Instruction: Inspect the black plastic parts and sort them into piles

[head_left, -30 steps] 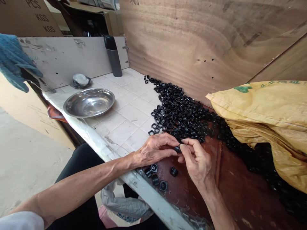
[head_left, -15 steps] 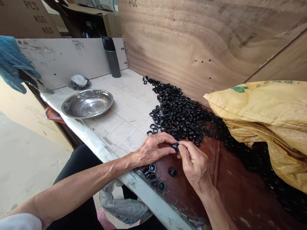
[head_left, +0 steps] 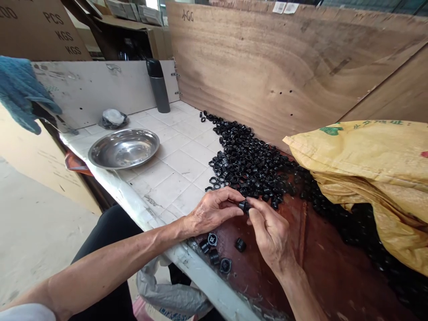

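Observation:
My left hand [head_left: 214, 207] and my right hand [head_left: 269, 225] meet over the brown surface, fingertips closed around a small black plastic cap [head_left: 244, 206]. Thumb and fingers of the left pinch it from one side, those of the right from the other, so part of it is hidden. Just beyond my fingers spreads a heap of black plastic rings [head_left: 249, 156]. Nearer to me lie several loose black caps [head_left: 214, 255], some on their side and some showing a cross-shaped inside. One black cap [head_left: 240, 244] sits apart, between my wrists.
A steel bowl [head_left: 123, 149] stands on the white tiles, with a dark flask [head_left: 158, 87] behind it. A yellow woven sack [head_left: 361, 147] covers the right side over more black parts. A wooden board [head_left: 267, 67] closes off the back. A blue towel [head_left: 25, 91] hangs at left.
The view has tilted up slightly, so everything sits a little lower. The right fingers have shifted slightly on the cap; both hands still hold it.

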A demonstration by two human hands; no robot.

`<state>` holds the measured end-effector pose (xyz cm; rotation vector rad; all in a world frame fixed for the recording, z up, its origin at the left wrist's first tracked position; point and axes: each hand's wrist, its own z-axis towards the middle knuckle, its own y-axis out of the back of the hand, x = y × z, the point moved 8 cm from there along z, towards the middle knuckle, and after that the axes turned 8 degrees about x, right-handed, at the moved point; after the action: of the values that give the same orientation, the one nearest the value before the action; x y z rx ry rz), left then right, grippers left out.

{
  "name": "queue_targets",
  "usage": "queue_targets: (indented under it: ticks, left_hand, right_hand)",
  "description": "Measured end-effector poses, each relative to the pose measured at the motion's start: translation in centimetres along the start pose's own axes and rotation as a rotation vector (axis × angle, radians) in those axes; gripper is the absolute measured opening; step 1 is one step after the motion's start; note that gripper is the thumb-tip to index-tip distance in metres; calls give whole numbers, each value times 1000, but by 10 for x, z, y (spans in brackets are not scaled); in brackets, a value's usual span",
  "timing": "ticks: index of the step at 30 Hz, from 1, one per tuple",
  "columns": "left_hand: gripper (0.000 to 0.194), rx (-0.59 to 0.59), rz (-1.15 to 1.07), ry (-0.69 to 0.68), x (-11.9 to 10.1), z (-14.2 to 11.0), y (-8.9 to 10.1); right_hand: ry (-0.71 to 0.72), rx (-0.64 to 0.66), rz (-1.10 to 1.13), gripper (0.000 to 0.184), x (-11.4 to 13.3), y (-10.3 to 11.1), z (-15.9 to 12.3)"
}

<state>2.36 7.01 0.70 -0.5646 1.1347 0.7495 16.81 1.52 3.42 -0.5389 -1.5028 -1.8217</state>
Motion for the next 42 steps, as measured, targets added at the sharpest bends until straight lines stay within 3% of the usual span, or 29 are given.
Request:
queue_targets:
  ticks: [4,9,12,16,21,25,28,33,38,42]
  left_hand:
    - [23,-43,-90,74,5,0,1]
    - [23,-118,6,135,7,0,8]
    - [22,-211,114,144,7,-1,16]
    - [28,-331,79,213,13,-4,26]
    - [27,-312,75,251,16,-3,26]
    - [23,-269,113,309,18,-3,23]
    - [24,-238,103,312,19,-3,21]
    - [29,-146,-8,284,20,-1,12]
    - [28,-59,-124,272,20,0,4]
    - [26,-35,-184,257,20,-1,1]
  right_hand:
    - [-46,92,55,45,-4,-9,-2]
    - [-240,81,135,19,-22,-7,2]
    - [-177,205,52,12,-12,-13,4]
    - [-20,413,-36,8,0,-35,-3]
    - [-18,270,-178,32,-20,-41,-1]
    - [22,290,-268,20,-27,-52,0]
    - [6,212,-158,11,-26,-45,1]
    - [-93,89,177,21,-32,-27,3]
    - [-179,19,258,28,-40,-21,1]
    - [-160,17,278,28,-36,-19,0]
